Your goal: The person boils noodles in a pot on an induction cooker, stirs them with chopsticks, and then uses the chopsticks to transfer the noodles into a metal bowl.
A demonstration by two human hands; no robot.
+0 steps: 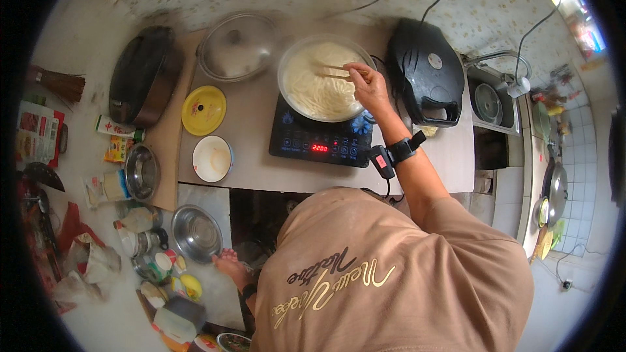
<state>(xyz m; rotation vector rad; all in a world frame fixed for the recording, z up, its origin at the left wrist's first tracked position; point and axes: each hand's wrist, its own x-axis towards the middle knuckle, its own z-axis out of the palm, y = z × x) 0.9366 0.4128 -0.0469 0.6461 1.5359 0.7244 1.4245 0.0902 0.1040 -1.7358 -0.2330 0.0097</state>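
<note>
My right hand [369, 87] grips a pair of wooden chopsticks [335, 76], their tips over a wide metal pot [282, 89]. Pale noodles [313, 90] in cloudy liquid fill the pot. It stands on a black induction cooker [293, 149] with a lit red display. My left hand [231, 263] is low at the left, beside the near rim of a stainless steel basin [197, 233]. Its fingers are partly curled; whether they touch or grip the rim is unclear. Behind the pot's left side lies a glass lid [237, 46], veiled by steam.
Left of the cooker are a white enamel bowl [212, 159], a yellow plate-like lid [204, 110], a small steel bowl [142, 172] and a dark lidded roaster [139, 78]. A black electric griddle [425, 78] stands right, before a sink [494, 100]. Cables hang above.
</note>
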